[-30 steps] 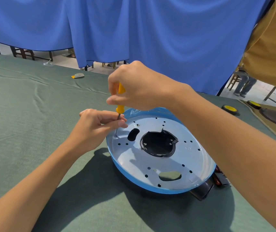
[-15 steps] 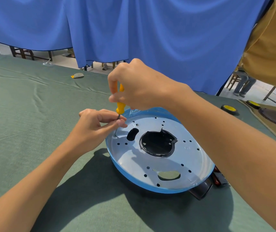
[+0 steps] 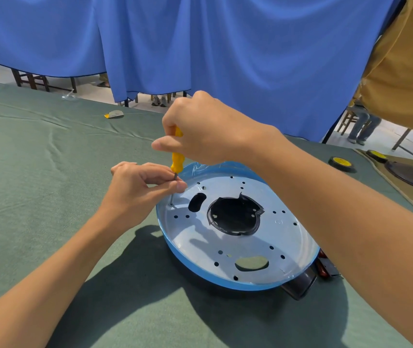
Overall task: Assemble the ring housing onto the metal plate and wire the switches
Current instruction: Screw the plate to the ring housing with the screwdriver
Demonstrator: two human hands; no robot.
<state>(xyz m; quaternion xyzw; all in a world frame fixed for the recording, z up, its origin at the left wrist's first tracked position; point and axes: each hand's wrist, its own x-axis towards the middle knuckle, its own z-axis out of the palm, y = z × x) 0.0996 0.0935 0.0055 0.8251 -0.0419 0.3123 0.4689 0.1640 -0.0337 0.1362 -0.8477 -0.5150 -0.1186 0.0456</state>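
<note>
- Head view: a round metal plate point(image 3: 200, 243), pale and drilled with many small holes, lies flat on the green cloth point(image 3: 37, 172). A blue film point(image 3: 201, 271) lines its rim.
- Central opening of the plate: the black ring housing point(image 3: 233, 214) shows through it from underneath. A kidney-shaped slot lies just left of this opening, and an oval slot lies at the plate's near side.
- Near-right edge of the plate: a black part point(image 3: 299, 285) juts out from beneath the rim.
- Right edge of the plate: red-and-black pieces point(image 3: 325, 268), probably the switches, rest on the cloth. The right forearm hides most of them.
- Right hand point(image 3: 208, 129): raised above the plate's far-left edge, with fingers and thumb wrapped round the top of the yellow-handled screwdriver point(image 3: 176, 160), which it holds nearly upright.
- Screwdriver shaft point(image 3: 172, 198): runs down from the handle and meets the plate at a small hole close to its left rim.
- Left hand point(image 3: 137, 189): just left of the plate, thumb and forefinger pinching the shaft directly below the handle, the other fingers curled alongside.
- Beyond the plate to the right: a black wheel with a yellow hub point(image 3: 342, 163) lies on the cloth, well apart.
- Beyond the plate to the left: a small yellow-and-grey piece point(image 3: 114, 114) lies near the cloth's far edge.
- Behind the plate: a blue curtain point(image 3: 225, 46) hangs across the background.
</note>
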